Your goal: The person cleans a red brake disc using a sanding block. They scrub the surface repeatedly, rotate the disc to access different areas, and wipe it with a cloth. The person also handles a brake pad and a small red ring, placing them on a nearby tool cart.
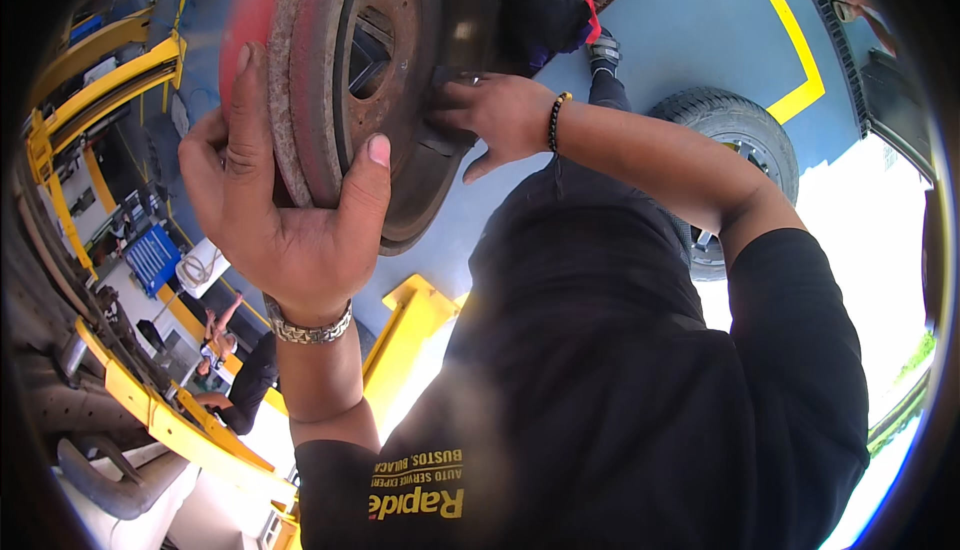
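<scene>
A rusty brake drum (402, 10) with red paint on its outside is held up at the upper left, its round centre hole and small bolt holes showing. My left hand (285, 215), above a metal watch band, is wrapped round the drum's rim, fingers outside and thumb at the near edge. From the right, my right hand (510, 118), wearing a beaded bracelet, reaches to the drum's inner wall. Its fingers bend over a dark flat piece (442, 140) against that wall; I cannot make out what it is. The fingertips are partly hidden.
A wheel with its tyre (725, 115) stands to the right of my body. Yellow lift parts (410, 325) rise near my left arm and along the left side. A person (245, 380) is at the lower left, near a blue tool cabinet (153, 258). Someone's foot (845, 0) shows at the upper right.
</scene>
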Available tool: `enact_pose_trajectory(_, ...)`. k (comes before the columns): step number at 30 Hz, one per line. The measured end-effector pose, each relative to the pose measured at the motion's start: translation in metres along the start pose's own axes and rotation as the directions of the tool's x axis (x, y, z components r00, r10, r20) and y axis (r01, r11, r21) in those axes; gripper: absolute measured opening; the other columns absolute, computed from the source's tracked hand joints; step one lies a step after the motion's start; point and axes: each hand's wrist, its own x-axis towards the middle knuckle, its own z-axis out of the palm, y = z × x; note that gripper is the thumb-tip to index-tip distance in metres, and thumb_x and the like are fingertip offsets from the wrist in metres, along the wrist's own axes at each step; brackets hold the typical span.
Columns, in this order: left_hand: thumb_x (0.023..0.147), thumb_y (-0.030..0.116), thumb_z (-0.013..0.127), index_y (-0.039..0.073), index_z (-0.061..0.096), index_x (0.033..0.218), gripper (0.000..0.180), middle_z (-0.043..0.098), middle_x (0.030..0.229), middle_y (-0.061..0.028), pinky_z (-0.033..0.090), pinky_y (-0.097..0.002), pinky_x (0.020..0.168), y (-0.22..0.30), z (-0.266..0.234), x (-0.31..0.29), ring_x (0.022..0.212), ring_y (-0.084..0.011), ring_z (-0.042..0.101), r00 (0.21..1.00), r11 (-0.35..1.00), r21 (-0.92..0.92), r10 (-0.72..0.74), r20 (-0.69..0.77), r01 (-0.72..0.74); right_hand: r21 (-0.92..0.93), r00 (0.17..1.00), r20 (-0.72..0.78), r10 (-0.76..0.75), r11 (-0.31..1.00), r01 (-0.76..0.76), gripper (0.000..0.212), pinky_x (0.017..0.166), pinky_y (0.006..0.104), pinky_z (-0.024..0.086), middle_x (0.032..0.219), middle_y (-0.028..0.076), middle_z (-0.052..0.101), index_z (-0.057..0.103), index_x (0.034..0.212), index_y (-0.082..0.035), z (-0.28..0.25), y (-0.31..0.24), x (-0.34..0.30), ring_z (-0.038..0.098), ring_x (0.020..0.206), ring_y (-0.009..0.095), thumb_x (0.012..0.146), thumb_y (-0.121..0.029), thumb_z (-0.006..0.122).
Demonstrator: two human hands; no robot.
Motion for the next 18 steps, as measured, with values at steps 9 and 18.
enact_pose_trajectory(9, 0.075, 0.025, 0.084, 0.000, 0.055, 0.144, 0.079, 0.056, 0.119, -0.0141, 0.053, -0.0361, 0.088, 0.006, -0.002, 0.005, 0.107, -0.0257, 0.061, 0.994, 0.998, 0.023, 0.060, 0.095, -0.062, 0.136, 0.995, -0.089, -0.050, 0.989, 0.062, 0.083, 0.100, 0.0424, 0.052, 0.131, 0.020, 0.058, 0.063, 0.129, 0.001, -0.004, -0.008, -0.001, 0.062, 0.114, 0.037, 0.068, -0.050, 0.086)
enact_pose_trajectory(18, 0.076, 0.027, 0.082, -0.003, 0.055, 0.142, 0.078, 0.058, 0.120, -0.0162, 0.052, -0.0369, 0.090, -0.017, -0.008, 0.011, 0.109, -0.0262, 0.061, 0.997, 1.000, -0.024, -0.002, 0.083, 0.004, -0.013, 0.999, 0.014, 0.044, 0.999, -0.044, 0.091, 0.096, 0.0443, 0.053, 0.125, 0.019, 0.058, 0.059, 0.136, -0.001, 0.002, -0.012, 0.011, 0.064, 0.110, 0.037, 0.073, -0.065, 0.078)
